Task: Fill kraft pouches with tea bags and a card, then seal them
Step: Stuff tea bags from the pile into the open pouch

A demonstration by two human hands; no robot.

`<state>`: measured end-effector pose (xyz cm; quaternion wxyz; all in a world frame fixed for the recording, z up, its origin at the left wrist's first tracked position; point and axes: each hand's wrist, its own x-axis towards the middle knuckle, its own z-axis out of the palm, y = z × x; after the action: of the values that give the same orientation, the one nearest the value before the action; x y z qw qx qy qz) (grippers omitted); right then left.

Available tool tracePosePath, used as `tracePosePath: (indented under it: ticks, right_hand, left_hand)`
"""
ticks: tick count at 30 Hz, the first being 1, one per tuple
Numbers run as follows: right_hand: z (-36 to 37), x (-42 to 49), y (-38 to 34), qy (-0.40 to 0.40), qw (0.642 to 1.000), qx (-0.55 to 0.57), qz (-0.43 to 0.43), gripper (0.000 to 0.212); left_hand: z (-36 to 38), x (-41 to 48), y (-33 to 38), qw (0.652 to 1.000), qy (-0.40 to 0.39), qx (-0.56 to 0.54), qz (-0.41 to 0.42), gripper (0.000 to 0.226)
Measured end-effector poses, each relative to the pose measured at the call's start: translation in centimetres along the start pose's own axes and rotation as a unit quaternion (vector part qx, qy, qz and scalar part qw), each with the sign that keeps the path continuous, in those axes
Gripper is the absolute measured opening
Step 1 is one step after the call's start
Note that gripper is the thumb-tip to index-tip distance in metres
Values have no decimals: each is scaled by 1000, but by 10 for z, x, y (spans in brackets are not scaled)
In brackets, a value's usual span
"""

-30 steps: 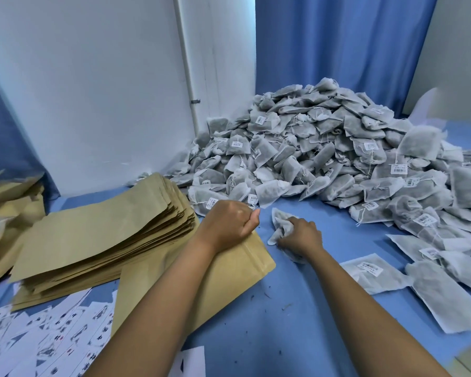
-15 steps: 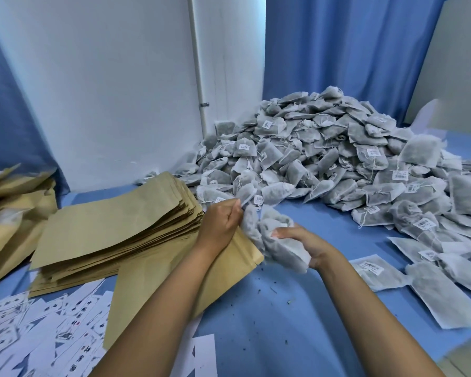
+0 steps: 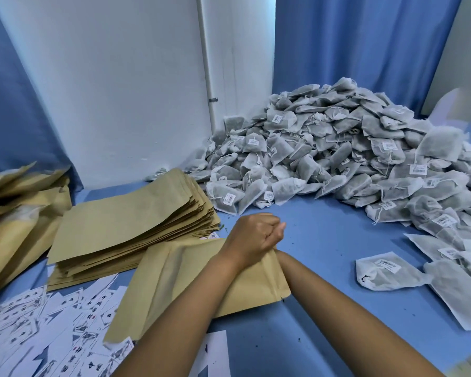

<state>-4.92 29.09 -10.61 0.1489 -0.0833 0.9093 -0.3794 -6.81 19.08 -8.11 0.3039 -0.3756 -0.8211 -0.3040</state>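
At the table's centre, the left hand [image 3: 256, 238] is curling its fingers around the mouth of a kraft pouch [image 3: 191, 287]. The right hand is reaching inside it, fingers hidden, so I cannot tell their state. Tea bags [image 3: 337, 148] are lying heaped at two o'clock.

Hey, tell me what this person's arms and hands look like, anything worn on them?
Both forearms are bare as far as the frame shows: no sleeves, gloves, watch or bracelets in view. The left hand shows no rings on the side that faces the camera. The right hand is hidden inside the kraft pouch, so nothing can be said of it.
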Motion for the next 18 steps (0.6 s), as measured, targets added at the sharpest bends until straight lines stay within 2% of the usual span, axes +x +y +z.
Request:
tracePosePath:
  ticks: [1, 2, 3, 6, 9, 11, 14, 16, 18]
  right_hand:
    - [-5, -3, 4, -49, 997, 54, -12, 31]
    - [-9, 10, -7, -8, 979, 203, -21, 24]
    - [-20, 8, -5, -74, 960, 257, -77, 24]
    - [-36, 3, 3, -57, 965, 236, -99, 20]
    - [-37, -4, 8, -106, 978, 169, -58, 32]
    - [-30, -7, 12, -61, 988, 140, -14, 27]
    - [-20, -9, 21, 30, 980, 199, 7, 33]
    - [-33, -15, 22, 42, 967, 246, 55, 31]
    - [-49, -23, 30, 47, 972, 214, 81, 35]
  left_hand:
    - [-4, 1, -4, 1000, 7, 6, -4, 47]
    - [-9, 2, -9, 1000, 17, 1, -16, 49]
    - [-15, 3, -14, 999, 30, -13, -32, 51]
    - [-25, 9, -24, 995, 61, -44, -71, 58]
    - [-10, 20, -8, 994, 48, -68, -65, 60]
    - [10, 29, 16, 997, 10, -65, -34, 52]
    - [32, 37, 39, 999, -40, -6, 27, 35]
    - [37, 42, 39, 998, -57, 6, 22, 34]
    - [40, 48, 38, 997, -72, 13, 6, 37]
